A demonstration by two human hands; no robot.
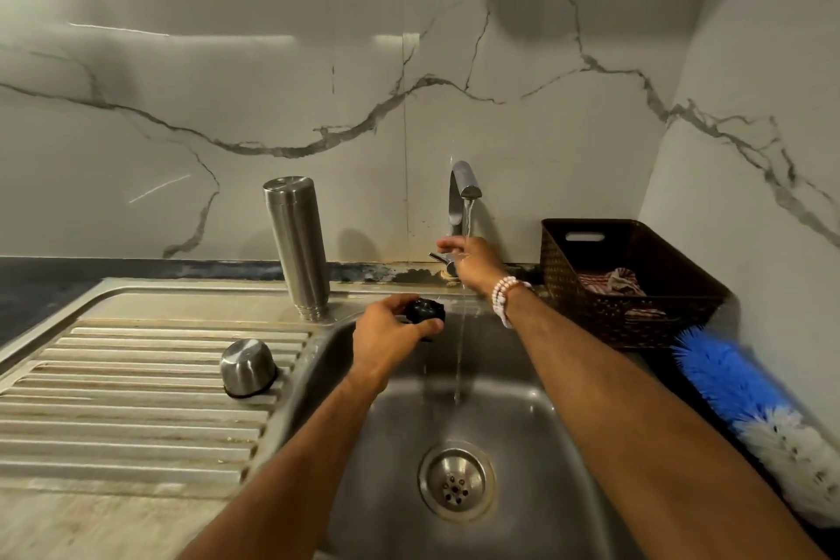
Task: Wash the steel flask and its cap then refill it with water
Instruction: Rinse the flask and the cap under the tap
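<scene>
The steel flask [297,248] stands upside down at the back of the drainboard, left of the tap. A steel cup-shaped cap [247,367] lies mouth down on the drainboard ridges. My left hand [386,339] holds a small black stopper cap [425,310] over the sink basin, just left of the water stream. My right hand [470,261] is under the tap [461,191], by its lever, with water running over the fingers. A thin stream falls into the basin.
The steel sink [522,446] has a round drain [456,481] in its floor. A dark woven basket [627,282] with cloths sits at the right. A blue and white bottle brush [754,409] lies along the right counter. A marble wall rises behind.
</scene>
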